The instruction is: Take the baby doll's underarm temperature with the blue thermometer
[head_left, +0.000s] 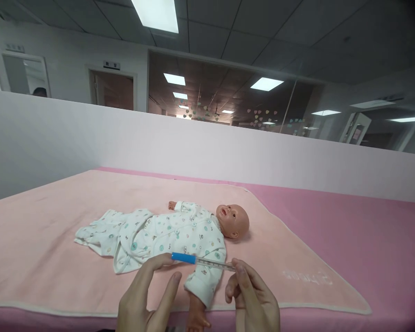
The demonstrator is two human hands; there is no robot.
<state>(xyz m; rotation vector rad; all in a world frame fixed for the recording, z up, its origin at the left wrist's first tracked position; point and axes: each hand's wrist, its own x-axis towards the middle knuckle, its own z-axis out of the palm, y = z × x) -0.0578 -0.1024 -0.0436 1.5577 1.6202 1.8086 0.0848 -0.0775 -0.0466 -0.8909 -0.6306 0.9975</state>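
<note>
A glass thermometer [212, 263] with a blue cap [183, 257] at its left end is held level in front of me. My right hand [254, 295] pinches its right end between thumb and fingers. My left hand [148, 295] has thumb and index finger spread, the index fingertip at the tip of the blue cap. Beyond the thermometer a baby doll [233, 221] lies on its back, head to the right. It wears a white printed baby outfit [169, 233]; one doll hand [197, 318] hangs near the front edge between my hands.
Beneath the doll is a peach blanket [55, 216] with a pale border, spread over a pink surface [363, 240]. A low white wall [207, 147] runs along the back. Above it are a large window [228, 106] and a doorway [114, 90].
</note>
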